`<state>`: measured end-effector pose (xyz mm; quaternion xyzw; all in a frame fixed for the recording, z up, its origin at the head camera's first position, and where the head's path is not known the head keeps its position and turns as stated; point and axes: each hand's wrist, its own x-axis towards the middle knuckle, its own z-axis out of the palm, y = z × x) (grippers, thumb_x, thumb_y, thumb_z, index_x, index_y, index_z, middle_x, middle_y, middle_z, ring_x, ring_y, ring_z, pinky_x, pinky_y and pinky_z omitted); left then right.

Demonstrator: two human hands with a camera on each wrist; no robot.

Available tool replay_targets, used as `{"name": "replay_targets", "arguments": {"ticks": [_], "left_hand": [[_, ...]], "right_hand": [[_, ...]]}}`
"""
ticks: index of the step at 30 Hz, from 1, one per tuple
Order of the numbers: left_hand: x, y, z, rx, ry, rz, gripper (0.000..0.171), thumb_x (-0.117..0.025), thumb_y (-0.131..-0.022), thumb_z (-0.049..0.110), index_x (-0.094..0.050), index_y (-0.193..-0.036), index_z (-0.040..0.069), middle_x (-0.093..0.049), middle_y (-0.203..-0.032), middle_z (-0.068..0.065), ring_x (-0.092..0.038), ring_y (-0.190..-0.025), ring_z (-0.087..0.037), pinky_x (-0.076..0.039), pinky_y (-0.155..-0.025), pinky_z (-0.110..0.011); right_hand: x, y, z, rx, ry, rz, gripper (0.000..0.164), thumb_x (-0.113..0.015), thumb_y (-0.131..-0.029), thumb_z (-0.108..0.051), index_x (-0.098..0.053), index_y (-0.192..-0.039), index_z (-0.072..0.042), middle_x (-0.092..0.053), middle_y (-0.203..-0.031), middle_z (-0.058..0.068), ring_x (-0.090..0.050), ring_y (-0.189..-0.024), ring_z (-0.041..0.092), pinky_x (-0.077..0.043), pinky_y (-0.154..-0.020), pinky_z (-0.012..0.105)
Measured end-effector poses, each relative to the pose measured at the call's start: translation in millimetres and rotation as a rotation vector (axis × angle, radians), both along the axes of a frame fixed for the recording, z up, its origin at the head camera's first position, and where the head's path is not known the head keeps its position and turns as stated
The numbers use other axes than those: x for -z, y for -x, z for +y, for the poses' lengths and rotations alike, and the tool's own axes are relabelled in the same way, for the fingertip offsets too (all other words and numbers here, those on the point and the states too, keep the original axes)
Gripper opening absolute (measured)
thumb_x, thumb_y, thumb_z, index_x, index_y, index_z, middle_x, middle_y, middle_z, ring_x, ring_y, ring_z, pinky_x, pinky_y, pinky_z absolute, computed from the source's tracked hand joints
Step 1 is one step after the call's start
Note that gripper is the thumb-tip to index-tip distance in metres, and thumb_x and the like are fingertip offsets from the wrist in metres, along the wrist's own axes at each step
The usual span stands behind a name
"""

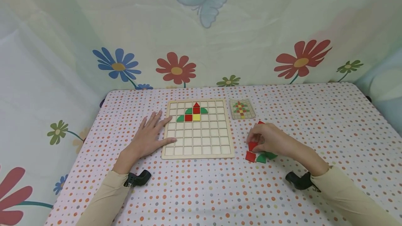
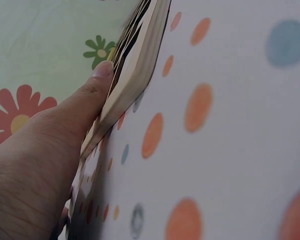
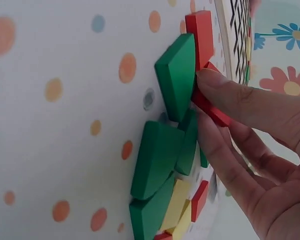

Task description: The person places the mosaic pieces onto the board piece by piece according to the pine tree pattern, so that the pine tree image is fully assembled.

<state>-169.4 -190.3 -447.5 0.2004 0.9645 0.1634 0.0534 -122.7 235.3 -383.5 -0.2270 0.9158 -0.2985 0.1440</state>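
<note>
In the head view, my left hand (image 1: 147,138) lies with its fingers spread at the left side of a wooden grid board (image 1: 201,151). Its thumb and index finger rest over the board's edge. On the board's upper rows sit a red triangle (image 1: 196,105), red squares (image 1: 188,117), a yellow square (image 1: 196,117) and several green quarter-round tiles (image 1: 180,118). To the right of the board, my right hand (image 1: 273,138) pinches a red tile (image 3: 212,109) between thumb and fingers, low over a pile of loose pieces. Green quarter-round tiles (image 3: 157,157) lie just beside its fingertips.
A pattern card (image 1: 242,109) showing a tree of coloured tiles lies right of the board. Another red square (image 1: 250,156) is at the pile's near edge; yellow pieces (image 3: 175,205) show in the right wrist view. A dotted cloth (image 1: 194,194) covers the table.
</note>
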Motion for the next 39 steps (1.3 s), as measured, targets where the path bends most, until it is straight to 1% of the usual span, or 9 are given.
{"name": "replay_targets", "arguments": {"ticks": [4, 8, 11, 15, 21, 25, 29, 35, 39], "left_hand": [[0.7, 0.2, 0.0, 0.001, -0.005, 0.004, 0.091, -0.065, -0.092, 0.068, -0.034, -0.166, 0.023, -0.011, -0.175, -0.015, -0.004, -0.161, -0.037, 0.0, -0.128, -0.06], [-0.1, -0.2, 0.0, 0.002, -0.005, 0.0, 0.092, -0.065, -0.092, 0.068, -0.033, -0.166, 0.024, -0.01, -0.175, -0.015, -0.004, -0.161, -0.037, 0.0, -0.128, -0.06], [-0.5, 0.4, 0.8, 0.009, -0.006, 0.001, 0.092, -0.065, -0.093, 0.068, -0.033, -0.166, 0.024, -0.01, -0.175, -0.015, -0.003, -0.161, -0.037, 0.0, -0.128, -0.06], [0.9, 2.1, 2.2, 0.017, -0.007, 0.0, 0.092, -0.062, -0.093, 0.071, -0.032, -0.166, 0.024, -0.009, -0.175, -0.014, -0.002, -0.162, -0.036, 0.002, -0.129, -0.058], [2.6, -1.1, 0.0, 0.0, 0.005, 0.001, 0.092, -0.063, -0.093, 0.07, -0.033, -0.166, 0.023, -0.01, -0.175, -0.015, -0.003, -0.161, -0.037, 0.0, -0.128, -0.06], [2.0, -1.5, 0.5, -0.003, -0.01, -0.005, 0.092, -0.063, -0.093, 0.07, -0.033, -0.166, 0.024, -0.01, -0.175, -0.014, -0.002, -0.162, -0.036, 0.001, -0.128, -0.059], [1.9, -1.4, 1.4, 0.001, -0.013, -0.011, 0.093, -0.062, -0.093, 0.072, -0.032, -0.166, 0.025, -0.009, -0.176, -0.013, -0.002, -0.162, -0.035, 0.002, -0.129, -0.058], [1.8, -1.2, 1.2, 0.004, -0.006, -0.007, 0.092, -0.062, -0.093, 0.071, -0.032, -0.166, 0.025, -0.01, -0.176, -0.013, -0.002, -0.162, -0.035, 0.002, -0.129, -0.057], [0.2, -1.9, 0.6, 0.001, -0.006, -0.006, 0.091, -0.062, -0.093, 0.07, -0.032, -0.166, 0.025, -0.01, -0.175, -0.013, -0.002, -0.162, -0.035, 0.002, -0.129, -0.057]], "right_hand": [[-1.5, -0.8, -1.2, 0.004, 0.013, 0.004, 0.027, -0.091, -0.075, 0.004, -0.072, -0.087, -0.011, -0.066, -0.083, -0.005, -0.058, -0.075, 0.012, -0.056, -0.065, 0.024], [-6.0, 0.3, -4.3, -0.018, 0.027, 0.005, 0.026, -0.091, -0.076, 0.001, -0.071, -0.083, -0.013, -0.067, -0.081, -0.007, -0.059, -0.073, 0.01, -0.055, -0.064, 0.024], [-12.1, 5.3, -9.6, -0.039, 0.028, 0.038, 0.025, -0.091, -0.077, -0.001, -0.071, -0.082, -0.014, -0.067, -0.081, -0.007, -0.059, -0.074, 0.01, -0.055, -0.065, 0.025], [-21.3, 21.9, -24.8, -0.06, 0.015, 0.095, 0.024, -0.09, -0.078, 0.003, -0.071, -0.081, -0.012, -0.068, -0.082, -0.005, -0.061, -0.076, 0.011, -0.056, -0.066, 0.026], [-26.3, 54.5, -62.1, -0.104, 0.057, 0.12, 0.017, -0.087, -0.081, 0.005, -0.074, -0.085, -0.006, -0.072, -0.083, 0.0, -0.065, -0.077, 0.014, -0.061, -0.073, 0.03], [-23.0, 71.1, -79.7, -0.094, 0.101, 0.115, 0.011, -0.084, -0.085, 0.004, -0.077, -0.089, -0.004, -0.075, -0.086, 0.002, -0.068, -0.079, 0.015, -0.063, -0.079, 0.035], [-13.7, 83.3, -88.8, -0.066, 0.128, 0.083, 0.008, -0.08, -0.09, 0.004, -0.079, -0.094, -0.003, -0.077, -0.09, 0.006, -0.069, -0.084, 0.017, -0.062, -0.082, 0.036], [-0.2, 96.0, -98.2, -0.018, 0.188, 0.089, 0.008, -0.077, -0.092, 0.005, -0.078, -0.098, 0.0, -0.077, -0.096, 0.009, -0.071, -0.09, 0.023, -0.062, -0.083, 0.036], [1.9, 100.6, -106.2, -0.012, 0.188, 0.094, 0.009, -0.075, -0.092, 0.006, -0.078, -0.1, 0.002, -0.078, -0.099, 0.012, -0.071, -0.091, 0.026, -0.062, -0.084, 0.038]]}}
